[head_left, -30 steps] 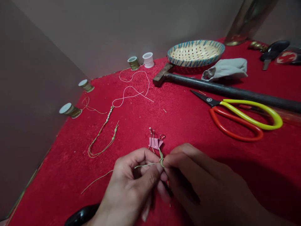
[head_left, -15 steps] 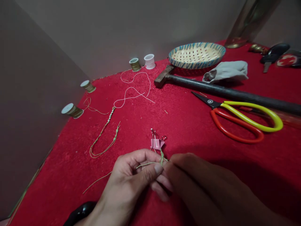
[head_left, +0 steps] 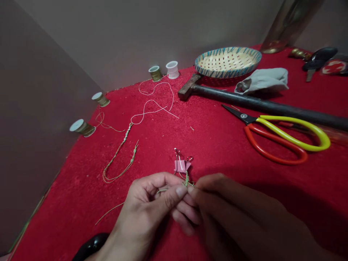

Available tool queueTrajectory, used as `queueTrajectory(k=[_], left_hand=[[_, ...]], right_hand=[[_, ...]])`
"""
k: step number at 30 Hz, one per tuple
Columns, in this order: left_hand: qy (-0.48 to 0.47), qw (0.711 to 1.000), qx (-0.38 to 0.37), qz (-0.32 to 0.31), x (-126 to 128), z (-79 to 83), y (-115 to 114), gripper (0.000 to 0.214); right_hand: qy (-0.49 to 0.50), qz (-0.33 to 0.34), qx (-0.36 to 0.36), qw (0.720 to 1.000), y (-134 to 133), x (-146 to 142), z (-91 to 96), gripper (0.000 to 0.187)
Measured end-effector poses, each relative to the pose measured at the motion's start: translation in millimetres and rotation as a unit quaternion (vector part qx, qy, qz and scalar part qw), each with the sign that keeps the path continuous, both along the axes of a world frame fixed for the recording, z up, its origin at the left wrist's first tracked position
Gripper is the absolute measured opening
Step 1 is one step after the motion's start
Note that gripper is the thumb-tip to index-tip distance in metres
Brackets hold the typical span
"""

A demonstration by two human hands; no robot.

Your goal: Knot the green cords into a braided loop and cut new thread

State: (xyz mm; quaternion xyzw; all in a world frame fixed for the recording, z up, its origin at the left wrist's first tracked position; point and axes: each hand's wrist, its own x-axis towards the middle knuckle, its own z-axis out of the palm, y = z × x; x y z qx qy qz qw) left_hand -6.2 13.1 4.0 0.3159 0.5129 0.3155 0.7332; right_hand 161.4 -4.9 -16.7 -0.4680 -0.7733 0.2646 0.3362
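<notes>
My left hand and my right hand meet near the front of the red cloth, both pinching thin green thread. The thread forms a short knotted braid that runs up into a small pink binder clip lying just beyond my fingertips. A loose strand trails left from my left hand across the cloth. Fingers of both hands are closed in a pinch.
A finished green braid with white cord lies at left. Several thread spools line the wall. A hammer, red-and-yellow scissors, a woven basket and a grey cloth lie at right.
My fingers have shifted slightly closer to the clip while working the thread; the visible braid below the clip is shorter. Nothing else moved.
</notes>
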Motion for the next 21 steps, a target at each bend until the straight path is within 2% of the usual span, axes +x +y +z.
queueTrajectory(k=[2, 4, 8, 10, 16, 21], left_hand=[[-0.001, 1.0, 0.002, -0.009, -1.6, -0.8, 0.6, 0.022], [0.003, 1.0, 0.001, -0.011, -2.8, -0.8, 0.4, 0.023], [0.015, 1.0, -0.008, -0.005, -2.7, 0.8, -1.2, 0.021], [0.02, 1.0, -0.013, -0.004, -1.6, 2.0, -2.4, 0.019], [0.047, 0.999, -0.003, 0.002, -1.0, 4.5, -5.5, 0.021], [0.045, 0.999, -0.024, -0.017, -4.3, 1.5, -3.5, 0.023]], right_hand=[[0.005, 0.026, 0.01, 1.0, -0.1, 1.5, -1.5, 0.027], [0.031, 0.043, -0.018, 0.998, 0.4, 4.4, -1.4, 0.024], [0.073, 0.025, -0.093, 0.993, 3.0, 9.1, -0.4, 0.021], [0.07, 0.008, -0.106, 0.992, 5.5, 9.1, 0.1, 0.02], [0.022, -0.018, -0.06, 0.998, 13.5, -0.2, 3.6, 0.012], [0.005, 0.012, -0.046, 0.999, 15.3, -2.0, 0.5, 0.012]])
